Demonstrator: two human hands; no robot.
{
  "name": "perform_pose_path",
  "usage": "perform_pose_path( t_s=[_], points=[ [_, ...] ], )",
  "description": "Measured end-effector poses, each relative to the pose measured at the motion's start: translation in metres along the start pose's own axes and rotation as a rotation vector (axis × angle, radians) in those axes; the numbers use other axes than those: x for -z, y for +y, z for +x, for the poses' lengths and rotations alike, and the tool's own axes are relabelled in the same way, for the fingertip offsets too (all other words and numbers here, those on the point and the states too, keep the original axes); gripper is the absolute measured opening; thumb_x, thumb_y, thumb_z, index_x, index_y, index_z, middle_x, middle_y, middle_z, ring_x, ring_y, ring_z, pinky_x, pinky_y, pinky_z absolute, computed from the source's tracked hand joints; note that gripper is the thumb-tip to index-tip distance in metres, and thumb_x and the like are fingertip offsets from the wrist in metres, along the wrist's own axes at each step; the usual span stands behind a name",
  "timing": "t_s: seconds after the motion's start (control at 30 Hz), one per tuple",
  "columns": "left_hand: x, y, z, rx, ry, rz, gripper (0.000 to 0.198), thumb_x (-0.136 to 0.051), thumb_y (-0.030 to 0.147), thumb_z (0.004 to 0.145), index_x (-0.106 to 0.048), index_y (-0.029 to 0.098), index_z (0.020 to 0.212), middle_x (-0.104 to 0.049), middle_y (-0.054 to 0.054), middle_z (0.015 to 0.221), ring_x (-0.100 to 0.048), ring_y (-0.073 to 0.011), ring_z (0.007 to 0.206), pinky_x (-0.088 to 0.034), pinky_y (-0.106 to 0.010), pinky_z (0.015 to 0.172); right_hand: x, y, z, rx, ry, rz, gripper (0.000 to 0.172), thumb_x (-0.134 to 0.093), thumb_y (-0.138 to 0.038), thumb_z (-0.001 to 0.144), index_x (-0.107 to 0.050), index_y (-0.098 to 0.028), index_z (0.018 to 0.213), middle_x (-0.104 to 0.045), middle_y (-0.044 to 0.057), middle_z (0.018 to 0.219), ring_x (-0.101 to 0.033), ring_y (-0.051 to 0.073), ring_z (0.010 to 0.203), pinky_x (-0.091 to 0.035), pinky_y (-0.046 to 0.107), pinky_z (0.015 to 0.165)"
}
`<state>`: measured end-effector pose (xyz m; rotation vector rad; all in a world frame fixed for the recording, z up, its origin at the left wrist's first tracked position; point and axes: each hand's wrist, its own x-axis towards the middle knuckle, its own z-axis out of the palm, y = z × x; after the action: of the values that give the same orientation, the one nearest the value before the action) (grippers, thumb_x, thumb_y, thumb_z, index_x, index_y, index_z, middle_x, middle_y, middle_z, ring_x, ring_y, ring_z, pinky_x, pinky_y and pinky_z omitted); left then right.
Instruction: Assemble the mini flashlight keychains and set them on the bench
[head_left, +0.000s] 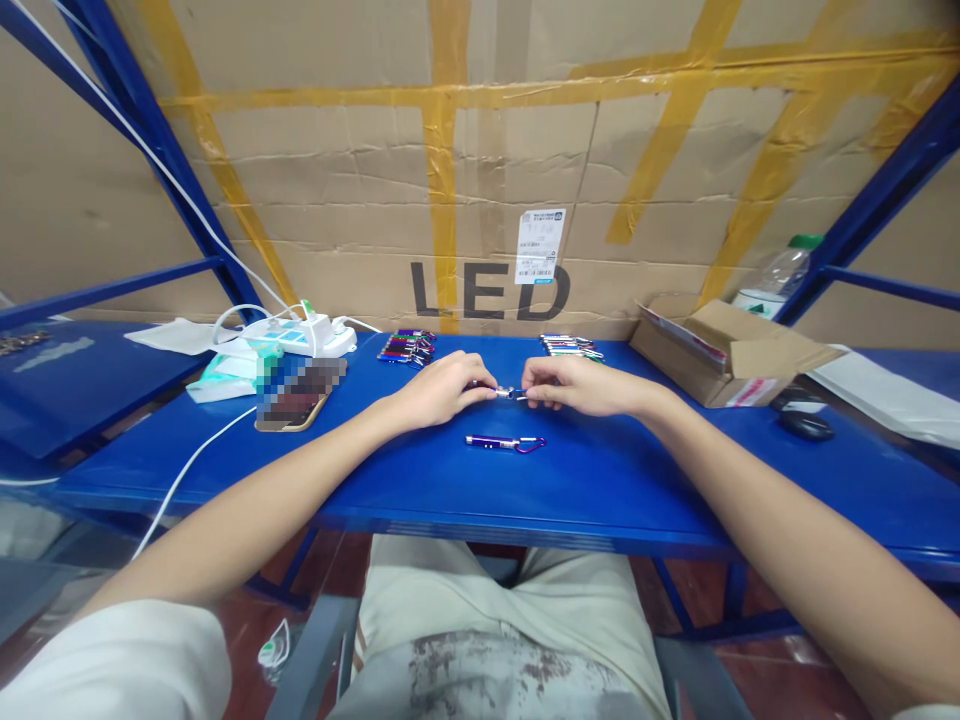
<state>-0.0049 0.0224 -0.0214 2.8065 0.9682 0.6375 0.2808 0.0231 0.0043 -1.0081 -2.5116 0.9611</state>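
My left hand [450,388] is closed on one end of a small keychain flashlight [504,393], whose silver end shows between my hands. My right hand [574,384] pinches the carabiner clip [519,394] at the other end. Fingers cover most of both parts. Just in front of my hands, a purple keychain flashlight [491,441] with its own carabiner lies flat on the blue table [420,485]. Behind my left hand sits a pile of similar flashlights [406,347] in several colours. Another row of flashlights [570,346] lies behind my right hand.
At the left are a phone [300,395], a soft green-and-white packet [232,372] and a white power strip [319,335] with cables. An open cardboard box [739,350], a black mouse [805,424] and a plastic bottle [780,275] are at the right. Taped cardboard [337,200] stands behind the table.
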Motion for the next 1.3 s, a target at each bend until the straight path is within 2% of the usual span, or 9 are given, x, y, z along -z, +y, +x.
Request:
perform_pose_path(
  t_s=[0.3, 0.5, 0.7, 1.0, 1.17, 1.3],
  points=[
    [-0.0002, 0.0034, -0.0003, -0.012, -0.067, -0.047, 0.021, -0.073, 0.036, 0.103, -0.082, 0.022, 0.115, -0.076, -0.008, 0.112, -0.069, -0.0256, 0.107, -0.051, -0.038, 0.097, 0.0041, 0.0013, 0.0007, 0.06, -0.084, -0.095, 0.033, -0.072, -0.053, 0.094, -0.067, -0.02, 0.091, -0.07, 0.003, 0.087, -0.058, 0.019, 0.078, -0.044, 0.032, 0.072],
    [0.0017, 0.0068, -0.0003, 0.008, -0.092, -0.119, 0.018, -0.076, 0.034, 0.101, -0.084, 0.022, 0.111, -0.076, -0.007, 0.106, -0.071, -0.022, 0.094, -0.052, -0.033, 0.086, 0.0027, -0.0006, -0.0006, 0.037, -0.108, -0.056, 0.03, -0.075, -0.049, 0.091, -0.065, -0.021, 0.091, -0.069, 0.001, 0.086, -0.057, 0.018, 0.076, -0.041, 0.031, 0.07],
    [0.0011, 0.0071, 0.0001, 0.062, -0.133, -0.168, 0.02, -0.079, 0.036, 0.098, -0.085, 0.022, 0.111, -0.075, -0.005, 0.099, -0.071, -0.019, 0.085, -0.051, -0.029, 0.076, 0.0028, -0.0033, -0.0016, 0.033, -0.14, -0.046, 0.034, -0.075, -0.053, 0.091, -0.064, -0.021, 0.09, -0.07, 0.001, 0.085, -0.056, 0.018, 0.075, -0.04, 0.031, 0.069],
    [0.003, 0.0087, -0.0003, 0.091, -0.15, -0.202, 0.021, -0.078, 0.038, 0.098, -0.085, 0.021, 0.11, -0.076, -0.006, 0.1, -0.072, -0.0194, 0.086, -0.051, -0.029, 0.077, 0.0008, -0.0014, -0.0024, -0.007, -0.167, -0.121, 0.034, -0.069, -0.054, 0.096, -0.062, -0.021, 0.096, -0.064, 0.001, 0.085, -0.052, 0.017, 0.075, -0.039, 0.03, 0.066],
    [0.0023, 0.0078, -0.0006, 0.037, -0.125, -0.172, 0.027, -0.068, 0.042, 0.106, -0.085, 0.022, 0.11, -0.077, -0.008, 0.103, -0.072, -0.0208, 0.089, -0.052, -0.031, 0.082, 0.0001, -0.0024, -0.003, -0.014, -0.177, -0.086, 0.035, -0.071, -0.053, 0.096, -0.062, -0.021, 0.104, -0.066, 0.001, 0.089, -0.056, 0.018, 0.077, -0.042, 0.03, 0.068],
    [0.0015, 0.0078, -0.0005, 0.036, -0.11, -0.194, 0.028, -0.069, 0.045, 0.105, -0.085, 0.022, 0.108, -0.077, -0.007, 0.101, -0.072, -0.0209, 0.087, -0.052, -0.031, 0.082, -0.0005, -0.0031, -0.0026, -0.024, -0.194, -0.072, 0.036, -0.073, -0.054, 0.095, -0.064, -0.021, 0.105, -0.066, 0.001, 0.086, -0.057, 0.018, 0.075, -0.042, 0.03, 0.066]
  ],
)
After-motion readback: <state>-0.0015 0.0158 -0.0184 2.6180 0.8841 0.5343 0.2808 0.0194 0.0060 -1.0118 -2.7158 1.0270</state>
